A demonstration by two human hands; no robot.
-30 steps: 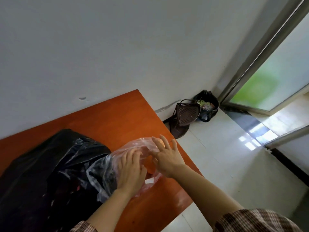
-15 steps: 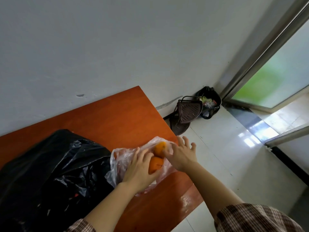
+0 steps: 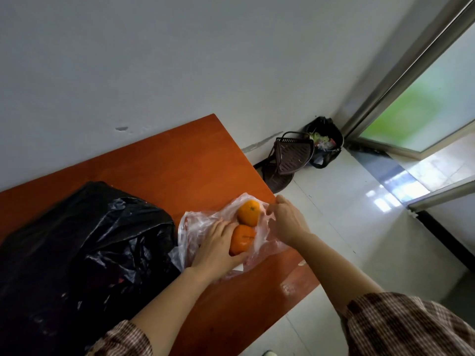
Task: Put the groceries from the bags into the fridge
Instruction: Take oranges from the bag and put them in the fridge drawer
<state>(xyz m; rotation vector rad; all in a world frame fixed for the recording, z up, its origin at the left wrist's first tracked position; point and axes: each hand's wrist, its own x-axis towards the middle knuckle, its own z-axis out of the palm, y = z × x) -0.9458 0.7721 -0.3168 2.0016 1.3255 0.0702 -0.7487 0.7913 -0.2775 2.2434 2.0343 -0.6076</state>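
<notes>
A clear plastic bag (image 3: 198, 227) lies open on the orange table (image 3: 159, 165), next to a large black plastic bag (image 3: 84, 247). Two oranges show in the clear bag: a far orange (image 3: 248, 212) and a near orange (image 3: 241, 240), touching each other. My left hand (image 3: 218, 249) cups the near orange from the left and below. My right hand (image 3: 286, 222) pinches the right edge of the clear bag and holds it apart. The fridge is not in view.
The table's right edge and near corner sit close to my hands. On the white tiled floor by the wall stand a dark brown plastic basket (image 3: 289, 156) and a black bin (image 3: 325, 141) with rubbish. A glass door (image 3: 421, 111) is at right.
The clear bag has been pulled open, so both oranges now show. My right hand moved right to the bag's edge, and my left hand closed around the near orange.
</notes>
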